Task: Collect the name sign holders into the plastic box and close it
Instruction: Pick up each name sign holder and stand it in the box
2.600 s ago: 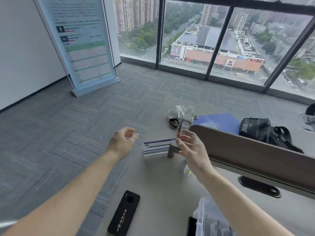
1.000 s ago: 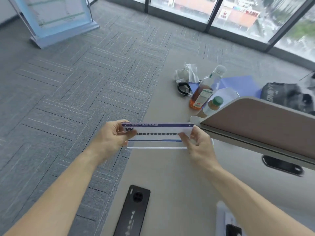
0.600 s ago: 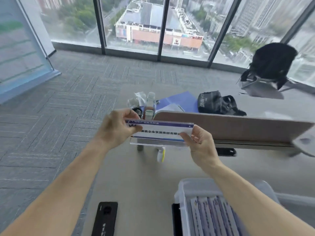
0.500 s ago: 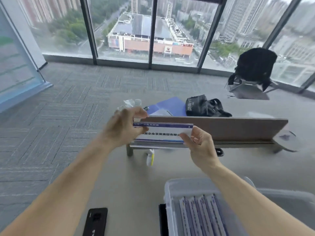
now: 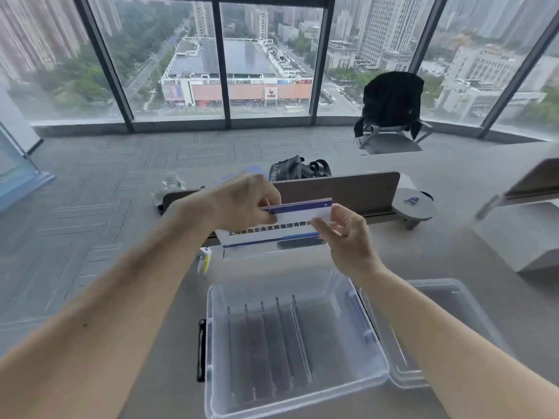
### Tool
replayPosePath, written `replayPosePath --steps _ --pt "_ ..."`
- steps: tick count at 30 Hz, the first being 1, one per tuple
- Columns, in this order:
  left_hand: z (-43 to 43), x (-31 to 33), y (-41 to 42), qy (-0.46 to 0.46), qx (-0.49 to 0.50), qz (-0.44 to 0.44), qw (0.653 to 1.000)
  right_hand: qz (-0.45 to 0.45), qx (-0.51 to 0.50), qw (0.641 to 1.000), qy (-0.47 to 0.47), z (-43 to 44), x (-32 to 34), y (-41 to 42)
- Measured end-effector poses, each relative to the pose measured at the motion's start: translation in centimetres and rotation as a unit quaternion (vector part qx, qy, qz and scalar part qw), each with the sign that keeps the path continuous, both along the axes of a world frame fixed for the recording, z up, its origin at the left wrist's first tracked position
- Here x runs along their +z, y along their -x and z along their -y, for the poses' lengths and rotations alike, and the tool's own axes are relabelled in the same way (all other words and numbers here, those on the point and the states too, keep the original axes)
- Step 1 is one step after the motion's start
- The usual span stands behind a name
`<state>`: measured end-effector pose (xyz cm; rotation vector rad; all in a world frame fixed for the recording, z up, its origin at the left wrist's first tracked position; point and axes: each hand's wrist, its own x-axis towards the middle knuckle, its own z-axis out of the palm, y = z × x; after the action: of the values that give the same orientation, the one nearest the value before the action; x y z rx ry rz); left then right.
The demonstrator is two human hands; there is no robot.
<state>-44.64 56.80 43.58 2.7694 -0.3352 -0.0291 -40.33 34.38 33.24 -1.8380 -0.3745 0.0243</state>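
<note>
A clear name sign holder (image 5: 272, 231) with a white and blue card hangs in the air just beyond the far rim of the plastic box (image 5: 375, 379). My left hand (image 5: 242, 201) pinches its upper left end and my right hand (image 5: 344, 234) grips its right end. The open box sits on the desk below my wrists, and several sign holders (image 5: 272, 337) stand on edge in rows inside it. Its clear lid (image 5: 447, 300) lies right of the box, partly hidden under my right forearm.
A brown desk divider (image 5: 363, 189) stands behind my hands, with a black bag (image 5: 296, 167) beyond it. A small white and yellow item (image 5: 203, 260) lies left of the box. A round grey base (image 5: 413, 204) sits at the divider's right end. A chair (image 5: 391, 107) stands by the window.
My hands lifted the sign holder off the desk and carried it rightward to above the box. My view swung right, bringing the open box and its lid fully into sight.
</note>
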Motion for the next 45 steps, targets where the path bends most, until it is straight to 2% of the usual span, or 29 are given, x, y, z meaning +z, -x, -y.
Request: replayPosePath --steps 7,10,12,15,19,22,26,29,35,45 --pt "3.3 -0.8 1.7 0.045 0.005 -0.022 0.999 -0.010 -0.001 1.000 0.012 2.6 0.1 0.5" --pt "4.1 -2.4 1.6 0.093 0.045 -0.003 0.995 -0.004 -0.060 0.998 0.007 2.9 -0.3 0.6" --pt "4.5 -3.8 1.3 0.153 0.089 0.009 0.984 -0.067 -0.118 0.990 -0.025 2.8 -1.0 0.9" --pt "5.8 -5.4 1.4 0.219 0.142 0.019 0.965 -0.199 -0.104 0.964 -0.141 2.3 -2.3 2.1" --pt "7.9 -7.0 1.1 0.251 0.169 -0.007 0.953 -0.229 -0.104 0.954 -0.164 2.0 -4.4 2.8" --pt "9.5 -8.0 0.5 0.251 0.191 -0.060 0.947 -0.240 -0.127 0.954 -0.131 3.1 -5.6 2.3" --pt "11.7 -9.8 -0.5 0.341 0.197 -0.223 0.892 -0.257 -0.129 0.957 -0.043 5.4 -8.2 2.1" --pt "13.0 -12.6 -0.9 0.336 0.194 -0.279 0.878 -0.281 -0.120 0.952 0.036 6.4 -11.1 1.9" --pt "15.2 -20.2 -0.6 0.288 0.247 -0.303 0.874 -0.338 -0.054 0.926 0.157 7.1 -16.3 2.6" --pt "18.6 -28.6 0.1 0.234 0.307 -0.282 0.878 -0.421 -0.049 0.888 0.179 6.3 -24.6 1.8"
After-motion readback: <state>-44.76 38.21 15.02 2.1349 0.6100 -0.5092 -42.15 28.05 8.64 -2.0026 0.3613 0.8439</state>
